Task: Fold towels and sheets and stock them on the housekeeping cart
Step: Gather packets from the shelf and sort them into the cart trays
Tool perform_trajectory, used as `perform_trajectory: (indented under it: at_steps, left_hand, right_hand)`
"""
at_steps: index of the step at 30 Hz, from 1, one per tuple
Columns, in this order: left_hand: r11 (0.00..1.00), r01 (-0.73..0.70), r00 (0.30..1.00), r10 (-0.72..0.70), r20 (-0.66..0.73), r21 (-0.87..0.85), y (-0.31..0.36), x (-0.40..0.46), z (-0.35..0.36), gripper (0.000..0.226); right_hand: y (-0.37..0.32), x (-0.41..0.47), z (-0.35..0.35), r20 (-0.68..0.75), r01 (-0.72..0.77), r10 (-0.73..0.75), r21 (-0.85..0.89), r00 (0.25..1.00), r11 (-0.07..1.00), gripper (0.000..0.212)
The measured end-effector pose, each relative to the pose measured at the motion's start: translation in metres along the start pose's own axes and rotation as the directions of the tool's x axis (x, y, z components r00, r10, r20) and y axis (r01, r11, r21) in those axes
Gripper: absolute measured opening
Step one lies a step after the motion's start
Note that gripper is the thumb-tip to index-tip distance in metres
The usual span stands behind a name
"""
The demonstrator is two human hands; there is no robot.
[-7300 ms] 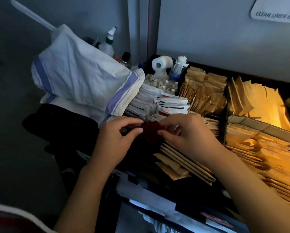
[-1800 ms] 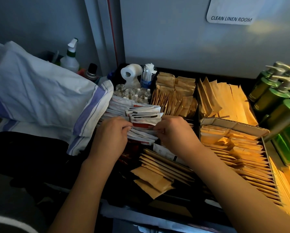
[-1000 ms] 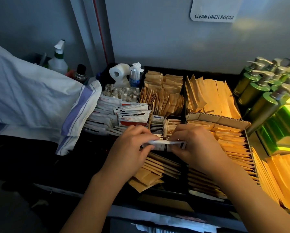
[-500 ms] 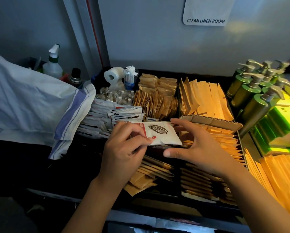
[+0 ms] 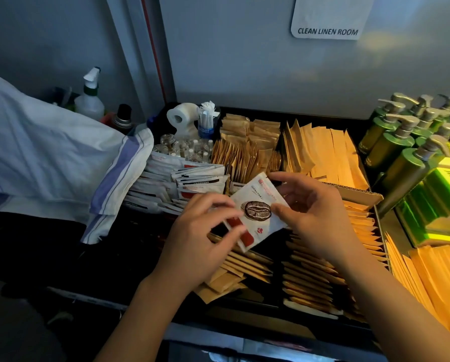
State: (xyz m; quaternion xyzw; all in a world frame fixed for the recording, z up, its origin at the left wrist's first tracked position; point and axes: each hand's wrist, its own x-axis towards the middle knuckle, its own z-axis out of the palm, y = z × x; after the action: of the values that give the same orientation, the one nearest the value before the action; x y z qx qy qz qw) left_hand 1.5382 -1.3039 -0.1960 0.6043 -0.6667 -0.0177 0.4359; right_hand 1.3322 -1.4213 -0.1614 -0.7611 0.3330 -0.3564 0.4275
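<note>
Half a second ago the coffee packet [image 5: 257,211] lay flatter between the hands; now it is turned up on a slant, with its coffee-bean picture facing the camera. The right hand [image 5: 315,218] has closed in on it too. Its thumb and fingertips pinch the packet's right edge and top corner. The left hand [image 5: 200,239] pinches the lower left end, fingers curled round it. So both hands hold one packet, up above the middle of the cart tray [image 5: 244,313].

How far along is the job? The only linen to see is a white cloth with blue stripes [image 5: 62,158], lying heaped over the left edge of the cart — it looks bunched, not neatly folded. No stack of folded towels or sheets shows here. The hands are busy with small packets instead, so I think most of the folding and stocking is still to do.

Other white packets [image 5: 190,184] stand in rows near the cloth, and brown paper packets [image 5: 247,155] fill the back and right side of the tray. Green pump bottles [image 5: 401,152] stand at the right back corner.

A sign on the wall [image 5: 328,22] reads "CLEAN LINEN ROOM". The packet has small red writing at the top — too small to read.
</note>
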Motion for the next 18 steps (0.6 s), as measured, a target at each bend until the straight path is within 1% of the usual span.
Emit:
perform_trajectory:
  at_steps: [2, 3, 4, 5, 6, 7, 8, 9, 11, 13, 15, 18]
  left_hand:
    - [0.999, 0.054, 0.998, -0.054, -0.035, 0.003, 0.0, 0.005, -0.003, 0.046]
    - [0.996, 0.088, 0.996, -0.088, -0.025, 0.0, 0.0, 0.008, -0.006, 0.056]
    - [0.993, 0.122, 0.992, -0.122, -0.008, -0.002, 0.001, 0.011, -0.008, 0.062]
    - [0.99, 0.143, 0.99, -0.143, 0.001, 0.004, 0.001, 0.014, -0.01, 0.062]
    - [0.989, 0.145, 0.989, -0.145, -0.007, 0.014, 0.0, 0.018, -0.012, 0.055]
    - [0.991, 0.131, 0.991, -0.131, -0.031, 0.022, 0.0, 0.021, -0.015, 0.042]
    - [0.993, 0.121, 0.991, -0.12, -0.057, 0.016, -0.001, 0.025, -0.018, 0.029]
    - [0.993, 0.121, 0.989, -0.121, -0.083, -0.008, -0.002, 0.028, -0.023, 0.021]
    - [0.983, 0.15, 0.977, -0.164, -0.137, -0.106, -0.007, 0.035, -0.033, 0.019]
    - [0.964, 0.185, 0.96, -0.219, -0.175, -0.192, -0.01, 0.044, -0.042, 0.019]
    - [0.959, 0.206, 0.954, -0.241, -0.177, -0.195, -0.016, 0.051, -0.048, 0.018]
    - [0.955, 0.227, 0.95, -0.26, -0.172, -0.191, -0.028, 0.054, -0.056, 0.016]
  right_hand:
    - [-0.007, 0.001, 0.002, 0.037, 0.077, -0.075, -0.058, 0.996, 0.995, 0.048]
    - [-0.011, 0.001, 0.005, 0.058, 0.114, -0.109, -0.089, 0.992, 0.989, 0.047]
    - [-0.015, 0.001, 0.007, 0.078, 0.152, -0.143, -0.128, 0.987, 0.98, 0.044]
    - [-0.019, 0.002, 0.009, 0.093, 0.194, -0.18, -0.171, 0.979, 0.966, 0.041]
    - [-0.024, 0.003, 0.01, 0.099, 0.234, -0.217, -0.205, 0.971, 0.951, 0.038]
    - [-0.027, 0.005, 0.011, 0.094, 0.266, -0.251, -0.223, 0.963, 0.938, 0.037]
    - [-0.03, 0.006, 0.012, 0.086, 0.29, -0.278, -0.231, 0.957, 0.929, 0.037]
    - [-0.032, 0.009, 0.013, 0.074, 0.304, -0.295, -0.238, 0.953, 0.922, 0.037]
    - [-0.035, 0.016, 0.014, 0.053, 0.288, -0.284, -0.27, 0.957, 0.919, 0.036]
    - [-0.035, 0.025, 0.019, 0.041, 0.254, -0.254, -0.309, 0.966, 0.917, 0.024]
    - [-0.036, 0.034, 0.026, 0.021, 0.26, -0.269, -0.335, 0.963, 0.905, 0.009]
    - [-0.04, 0.046, 0.037, -0.001, 0.268, -0.284, -0.326, 0.959, 0.906, 0.005]
